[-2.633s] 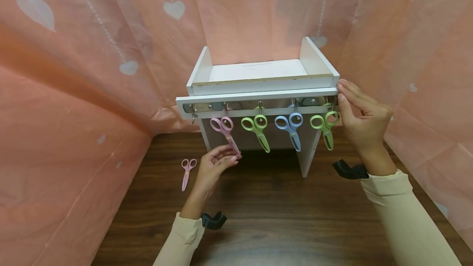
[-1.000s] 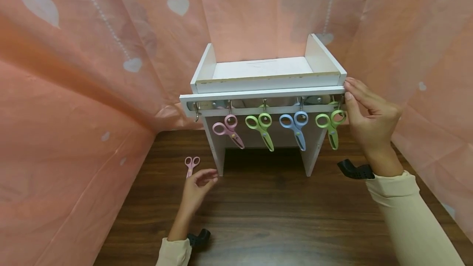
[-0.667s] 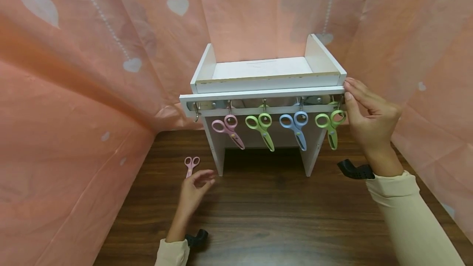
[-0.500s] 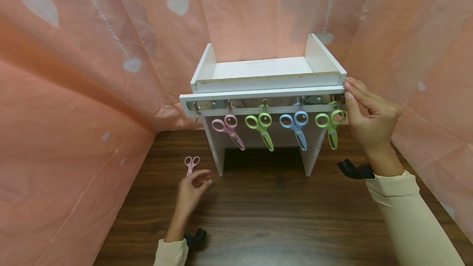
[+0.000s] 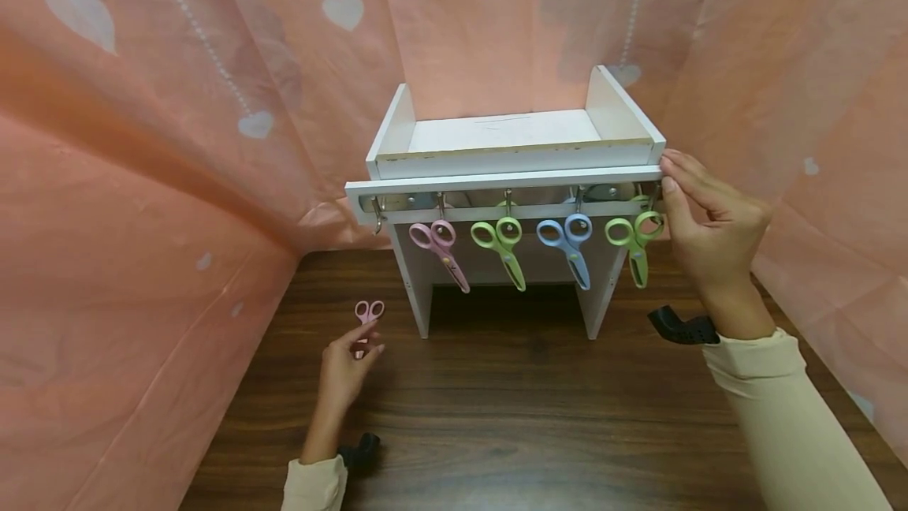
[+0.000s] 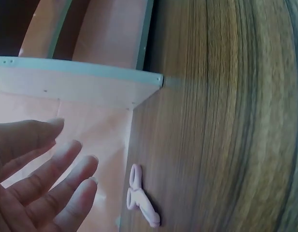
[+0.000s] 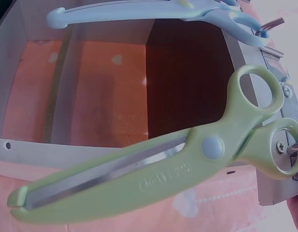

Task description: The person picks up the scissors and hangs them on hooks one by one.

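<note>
In the head view my left hand reaches over pink scissors lying on the table and hides part of their blades. The left wrist view shows its fingers spread and apart from those scissors. My right hand pinches the right end of a white hook rail. From the rail's hooks hang pink scissors, green scissors, blue scissors and, nearest the right hand, another green pair. The right wrist view shows this green pair large, one finger loop over a hook.
The leftmost hook carries nothing. The rail fronts a white shelf unit on a dark wooden table. A pink curtain with white hearts surrounds the table on the left, back and right.
My left hand has let go of the hanging pink scissors and moved down and left to the pair on the table. The right hand stays at the rail's end.
</note>
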A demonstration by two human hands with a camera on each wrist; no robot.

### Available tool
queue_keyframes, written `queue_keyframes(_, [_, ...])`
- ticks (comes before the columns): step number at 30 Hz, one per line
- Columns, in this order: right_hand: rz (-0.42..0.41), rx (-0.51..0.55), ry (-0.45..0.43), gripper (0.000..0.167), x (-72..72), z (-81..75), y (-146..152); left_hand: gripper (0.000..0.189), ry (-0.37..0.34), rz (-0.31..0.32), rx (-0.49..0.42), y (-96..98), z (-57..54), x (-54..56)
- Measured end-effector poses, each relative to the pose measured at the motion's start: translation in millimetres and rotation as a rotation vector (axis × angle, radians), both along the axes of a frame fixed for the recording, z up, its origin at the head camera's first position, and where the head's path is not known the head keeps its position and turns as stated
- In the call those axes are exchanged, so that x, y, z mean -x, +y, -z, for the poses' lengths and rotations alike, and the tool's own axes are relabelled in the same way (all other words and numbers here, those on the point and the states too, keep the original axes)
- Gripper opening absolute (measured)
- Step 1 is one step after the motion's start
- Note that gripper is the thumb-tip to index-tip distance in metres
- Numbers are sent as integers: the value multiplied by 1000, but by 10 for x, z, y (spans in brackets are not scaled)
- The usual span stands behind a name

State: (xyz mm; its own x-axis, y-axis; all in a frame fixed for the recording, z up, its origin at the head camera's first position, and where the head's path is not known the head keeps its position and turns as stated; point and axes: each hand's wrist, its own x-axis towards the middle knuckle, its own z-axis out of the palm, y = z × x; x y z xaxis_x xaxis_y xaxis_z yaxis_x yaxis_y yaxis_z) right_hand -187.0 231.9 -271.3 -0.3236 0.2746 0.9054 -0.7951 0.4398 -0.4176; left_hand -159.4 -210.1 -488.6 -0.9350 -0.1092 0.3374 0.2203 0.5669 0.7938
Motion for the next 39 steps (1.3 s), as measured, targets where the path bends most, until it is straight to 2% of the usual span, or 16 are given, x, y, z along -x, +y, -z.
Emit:
queue_keyframes(10, [6,-9,-3,18,-5,-8,3,42,-26,-104,191,-95,21,69])
queue_keyframes(17, [-11,-9,5,18,12,7,1,34,14,-147,317,-144,81,105])
queue_keyframes(20, [-20,-10,10,17,27,7,-4,33,-30,-175,368,-162,90,124])
queue_keyframes(26, [-18,-12,12,17,35,-2,-2,25,-140,-191,399,-191,95,181])
queue_keyframes(30, [-14,-15,10,18,27,-4,2,14,-163,-183,407,-199,110,223])
queue_keyframes(39, [-13,-11,11,18,16,11,23,19,-204,-163,431,-210,182,284])
